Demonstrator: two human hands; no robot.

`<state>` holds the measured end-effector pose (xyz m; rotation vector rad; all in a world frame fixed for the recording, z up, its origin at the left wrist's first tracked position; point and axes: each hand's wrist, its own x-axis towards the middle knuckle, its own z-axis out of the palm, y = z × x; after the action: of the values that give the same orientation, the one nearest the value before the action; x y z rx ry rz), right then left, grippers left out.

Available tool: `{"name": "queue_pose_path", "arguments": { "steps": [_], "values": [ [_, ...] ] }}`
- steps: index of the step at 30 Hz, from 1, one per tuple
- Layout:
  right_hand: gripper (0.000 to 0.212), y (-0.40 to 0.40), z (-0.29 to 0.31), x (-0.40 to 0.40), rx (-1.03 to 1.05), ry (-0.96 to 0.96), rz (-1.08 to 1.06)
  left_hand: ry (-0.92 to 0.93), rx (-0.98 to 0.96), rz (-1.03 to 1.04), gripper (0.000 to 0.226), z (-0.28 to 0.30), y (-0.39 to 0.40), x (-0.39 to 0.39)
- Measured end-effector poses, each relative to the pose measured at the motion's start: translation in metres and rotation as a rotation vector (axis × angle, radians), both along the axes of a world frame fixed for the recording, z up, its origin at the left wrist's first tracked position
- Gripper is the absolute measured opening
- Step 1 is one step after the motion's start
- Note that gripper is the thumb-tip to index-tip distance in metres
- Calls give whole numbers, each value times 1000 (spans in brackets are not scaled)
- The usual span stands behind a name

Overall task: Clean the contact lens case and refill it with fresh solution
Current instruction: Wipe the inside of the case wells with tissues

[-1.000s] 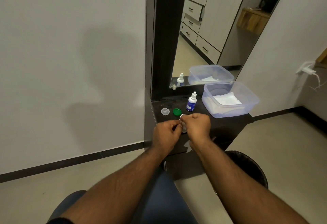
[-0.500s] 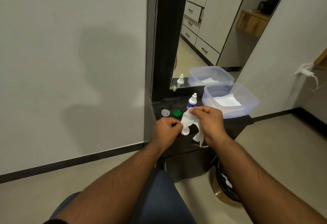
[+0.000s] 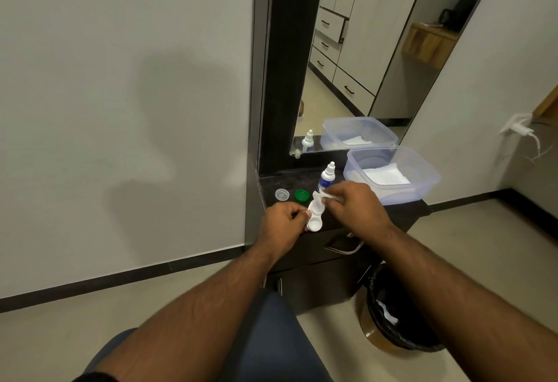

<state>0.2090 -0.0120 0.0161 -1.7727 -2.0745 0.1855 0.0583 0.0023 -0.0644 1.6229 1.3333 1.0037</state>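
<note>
- The left hand [image 3: 282,221] pinches the white plastic two-well contact lens case [image 3: 315,214] by its left edge, holding it just above the near edge of the dark vanity shelf [image 3: 401,209].
- The right hand [image 3: 356,204] has its fingers curled round a crumpled white tissue [image 3: 327,197], which it presses to the far well of the case; the near well faces up, uncovered and looks dry, though that is too small to tell for sure.
- Both caps are off: a clear round cap [image 3: 282,194] and a green round cap [image 3: 301,195] lie side by side on the shelf, just left of and beyond the case.
- The small white dropper bottle with a blue label [image 3: 326,177] stands upright just beyond the right hand, untouched, with its cap apparently on.
- A translucent plastic tub [image 3: 422,170] holding folded white tissues sits to the far right; a black-lined waste bin [image 3: 392,315] stands on the floor at the near right.
- Judgement: the task looks about midway. Opening the case is done and wiping is in hand; finishing the wipe, dropping the tissue in the bin, filling both wells from the bottle and screwing the caps back on are left.
</note>
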Motion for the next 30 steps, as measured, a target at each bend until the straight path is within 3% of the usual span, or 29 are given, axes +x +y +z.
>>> {"name": "queue_pose_path", "arguments": {
  "steps": [9,17,24,27,30],
  "values": [
    [43,21,20,-4,-31,-654,556,-1,-35,-57,16,-1,4,-3],
    [32,29,29,-5,32,-899,801,-2,-110,-119,17,-2,11,-5],
    [33,27,15,4,83,-854,751,-13,-122,-138,23,4,6,-3],
    [34,15,-8,7,177,-651,515,-17,-130,-124,15,6,5,-2],
    [21,0,-31,6,178,-358,180,-3,-98,-90,15,3,4,0]
  ]
}}
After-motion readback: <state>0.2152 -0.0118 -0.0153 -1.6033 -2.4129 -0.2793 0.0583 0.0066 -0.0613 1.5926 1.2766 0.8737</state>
